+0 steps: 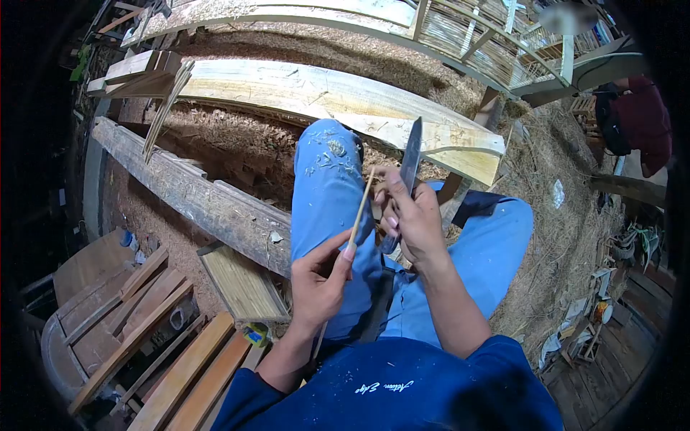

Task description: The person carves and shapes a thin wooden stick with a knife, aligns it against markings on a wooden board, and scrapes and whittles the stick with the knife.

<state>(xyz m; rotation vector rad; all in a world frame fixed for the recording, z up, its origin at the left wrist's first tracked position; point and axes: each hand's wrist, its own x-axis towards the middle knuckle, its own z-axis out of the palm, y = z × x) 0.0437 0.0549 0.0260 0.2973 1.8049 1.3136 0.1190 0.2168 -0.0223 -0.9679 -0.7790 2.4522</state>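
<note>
Between the thumb and fingers of my left hand (318, 291) is a thin bamboo stick (363, 203), slanting up past my raised knee. My right hand (418, 226) is wrapped around a knife (411, 154), its dark blade pointing up and away from me. The stick's upper tip comes close to the right fingers; whether they touch it I cannot tell. Pale shavings (335, 149) cling to the blue trouser knee (323, 179) beneath the hands.
A long pale plank (287, 87) lies ahead, and a weathered beam (190, 197) runs on the left. Several thin sticks (165, 115) lean across them. Boards (190, 370) are stacked at lower left. A person in a dark red top (642, 118) is at far right.
</note>
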